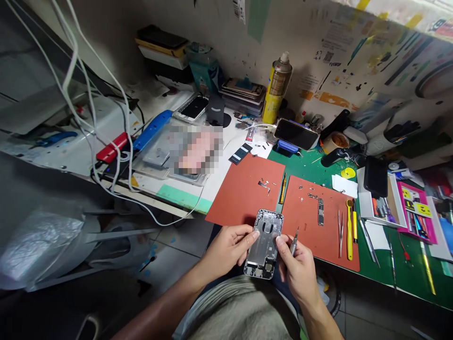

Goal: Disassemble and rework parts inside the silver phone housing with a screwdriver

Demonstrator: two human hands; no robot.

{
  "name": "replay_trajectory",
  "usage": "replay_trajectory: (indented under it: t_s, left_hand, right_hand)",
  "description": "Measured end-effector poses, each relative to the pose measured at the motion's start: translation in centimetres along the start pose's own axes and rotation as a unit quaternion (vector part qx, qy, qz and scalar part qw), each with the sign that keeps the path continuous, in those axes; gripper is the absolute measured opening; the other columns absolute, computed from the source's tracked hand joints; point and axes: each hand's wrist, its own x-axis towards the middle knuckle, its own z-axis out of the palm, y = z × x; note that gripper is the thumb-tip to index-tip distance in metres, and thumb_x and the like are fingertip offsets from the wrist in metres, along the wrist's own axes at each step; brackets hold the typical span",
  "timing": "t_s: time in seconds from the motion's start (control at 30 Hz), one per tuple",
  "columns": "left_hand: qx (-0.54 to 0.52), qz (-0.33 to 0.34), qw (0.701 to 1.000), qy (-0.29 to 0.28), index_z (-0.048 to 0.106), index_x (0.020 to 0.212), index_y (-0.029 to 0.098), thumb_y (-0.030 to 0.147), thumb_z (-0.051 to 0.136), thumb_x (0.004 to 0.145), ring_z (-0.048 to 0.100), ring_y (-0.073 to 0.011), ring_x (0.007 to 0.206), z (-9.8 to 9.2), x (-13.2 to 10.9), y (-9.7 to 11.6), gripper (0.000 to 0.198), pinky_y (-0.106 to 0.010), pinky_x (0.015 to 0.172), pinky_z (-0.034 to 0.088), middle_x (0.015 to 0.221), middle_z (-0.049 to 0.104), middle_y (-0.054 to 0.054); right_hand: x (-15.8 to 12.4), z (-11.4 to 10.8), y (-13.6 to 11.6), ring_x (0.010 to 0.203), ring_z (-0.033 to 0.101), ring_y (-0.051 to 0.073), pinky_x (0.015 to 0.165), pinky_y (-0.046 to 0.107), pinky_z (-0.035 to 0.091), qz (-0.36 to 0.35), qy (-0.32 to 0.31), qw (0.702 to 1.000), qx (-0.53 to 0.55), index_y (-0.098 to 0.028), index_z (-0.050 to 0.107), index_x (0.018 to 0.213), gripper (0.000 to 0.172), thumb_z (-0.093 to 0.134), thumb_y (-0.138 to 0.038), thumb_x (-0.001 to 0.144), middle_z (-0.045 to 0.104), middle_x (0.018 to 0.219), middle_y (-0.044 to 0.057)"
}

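Observation:
A silver phone housing [262,248], its inner side facing up, is held over the front edge of the bench. My left hand [231,245] grips its left edge, thumb on the inner face. On the other side my right hand [296,262] pinches the right edge and also holds a small screwdriver [294,242], tip pointing up and away. Beyond the housing, a small flex cable [264,187] lies on the left brown mat [244,189]. The right brown mat [304,203] carries a logic board [320,211], tweezers [340,233] and a yellow-handled tool [349,231].
A gold screwdriver [282,189] lies between the mats. Behind stand a propped phone [296,133] and a yellow spray can [277,87]. Tool boxes [380,198] sit at right. White cables [128,141] hang at left, near red and blue tools.

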Motion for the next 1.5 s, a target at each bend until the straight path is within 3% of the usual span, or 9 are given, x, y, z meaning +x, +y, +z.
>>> replay_trajectory:
  t_s: [0.3, 0.57, 0.8, 0.93, 1.07, 1.2, 1.33, 1.5]
  left_hand:
    - [0.003, 0.003, 0.998, 0.064, 0.058, 0.082, 0.019, 0.073, 0.055, 0.102, 0.044, -0.0094, 0.047, 1.1, 0.1, -0.9, 0.058, -0.022, 0.049, 0.035, 0.053, 0.051, 0.006]
    - [0.029, 0.021, 0.997, 0.074, 0.056, 0.078, 0.02, 0.073, 0.053, 0.103, 0.05, -0.0109, 0.054, 1.4, -0.2, -1.1, 0.059, -0.023, 0.056, 0.042, 0.06, 0.056, 0.002]
    - [0.061, 0.038, 0.992, 0.102, 0.056, 0.078, 0.02, 0.065, 0.049, 0.108, 0.053, -0.0118, 0.053, 1.7, 0.1, -1.5, 0.054, -0.023, 0.056, 0.044, 0.06, 0.059, 0.002]
    - [0.091, 0.055, 0.986, 0.127, 0.055, 0.074, 0.02, 0.06, 0.046, 0.11, 0.054, -0.0115, 0.053, 1.9, 0.0, -1.6, 0.054, -0.023, 0.056, 0.042, 0.059, 0.06, 0.001]
    - [0.108, 0.065, 0.982, 0.141, 0.055, 0.073, 0.02, 0.057, 0.046, 0.111, 0.054, -0.0113, 0.053, 2.0, -0.2, -1.6, 0.054, -0.023, 0.056, 0.042, 0.059, 0.06, 0.001]
    - [0.098, 0.062, 0.984, 0.136, 0.058, 0.079, 0.02, 0.056, 0.048, 0.111, 0.054, -0.011, 0.05, 2.1, -0.2, -1.5, 0.05, -0.022, 0.054, 0.042, 0.057, 0.06, 0.002]
    - [0.08, 0.058, 0.985, 0.14, 0.062, 0.085, 0.02, 0.059, 0.05, 0.11, 0.053, -0.0104, 0.047, 1.8, -0.1, -1.5, 0.048, -0.021, 0.051, 0.042, 0.056, 0.059, 0.003]
    - [0.055, 0.059, 0.987, 0.142, 0.071, 0.1, 0.016, 0.059, 0.053, 0.109, 0.052, -0.0107, 0.047, 0.9, 0.1, -1.3, 0.047, -0.021, 0.049, 0.043, 0.056, 0.059, 0.003]
  right_hand:
    - [-2.9, -0.8, 1.5, 0.042, 0.046, 0.008, 0.043, 0.021, 0.039, -0.091, -0.006, 0.991, -0.096, -0.018, 0.079, 0.126, 0.047, 0.074, -0.055, 0.097, 0.055, 0.056, -0.005]
    - [-3.2, -0.8, 2.6, 0.046, 0.062, 0.011, 0.048, 0.02, 0.053, -0.181, 0.027, 0.974, -0.135, -0.02, 0.079, 0.129, 0.035, 0.072, -0.042, 0.102, 0.073, 0.072, -0.001]
    - [-3.1, -0.5, 2.0, 0.047, 0.062, 0.009, 0.051, 0.016, 0.053, -0.353, 0.073, 0.901, -0.24, -0.018, 0.077, 0.127, 0.025, 0.069, -0.024, 0.103, 0.071, 0.066, -0.003]
    - [-2.9, -0.3, 2.0, 0.046, 0.06, 0.008, 0.051, 0.016, 0.053, -0.401, 0.085, 0.873, -0.265, -0.016, 0.074, 0.131, 0.03, 0.068, -0.018, 0.102, 0.072, 0.068, -0.003]
    - [-2.9, -0.4, 2.6, 0.049, 0.065, 0.009, 0.053, 0.015, 0.055, -0.377, 0.08, 0.891, -0.241, -0.017, 0.075, 0.13, 0.028, 0.068, -0.019, 0.102, 0.077, 0.074, 0.0]
    - [-2.9, -0.7, 2.8, 0.05, 0.069, 0.012, 0.052, 0.018, 0.056, -0.274, 0.065, 0.943, -0.175, -0.017, 0.078, 0.127, 0.029, 0.071, -0.032, 0.103, 0.08, 0.077, 0.003]
    - [-2.9, -0.8, 2.0, 0.047, 0.064, 0.015, 0.051, 0.023, 0.054, -0.14, 0.045, 0.984, -0.105, -0.016, 0.08, 0.123, 0.043, 0.072, -0.052, 0.1, 0.069, 0.06, 0.0]
    - [-2.2, -1.3, 1.4, 0.044, 0.057, 0.017, 0.051, 0.028, 0.048, -0.04, 0.044, 0.997, -0.055, -0.011, 0.077, 0.122, 0.064, 0.074, -0.069, 0.093, 0.061, 0.049, -0.001]
